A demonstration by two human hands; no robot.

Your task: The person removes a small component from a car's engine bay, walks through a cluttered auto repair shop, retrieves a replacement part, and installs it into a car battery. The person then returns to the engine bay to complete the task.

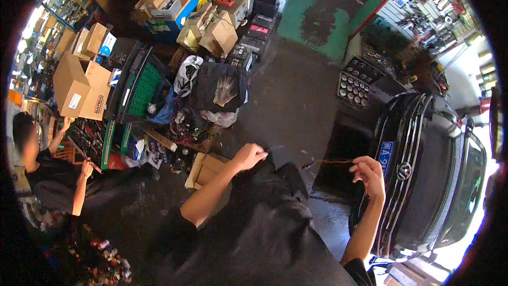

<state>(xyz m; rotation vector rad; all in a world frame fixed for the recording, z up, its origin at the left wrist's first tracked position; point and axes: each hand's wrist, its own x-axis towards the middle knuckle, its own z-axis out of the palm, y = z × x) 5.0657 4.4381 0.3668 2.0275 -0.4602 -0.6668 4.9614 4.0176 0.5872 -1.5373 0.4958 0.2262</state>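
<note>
Ahead we face open floor [288,90], right hand [369,175] near the car front [410,143], pinching a strand [334,161], left hand [248,157] curled, hold unclear.

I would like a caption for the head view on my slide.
Right hand holding a thin reddish strand near a black car, with cardboard boxes at left.

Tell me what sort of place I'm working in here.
Most likely a car repair workshop or parts shop: a black car is parked nose-in at the right, what look like vehicle batteries stand in a row near the top middle, and cardboard boxes are piled at the left.
</note>
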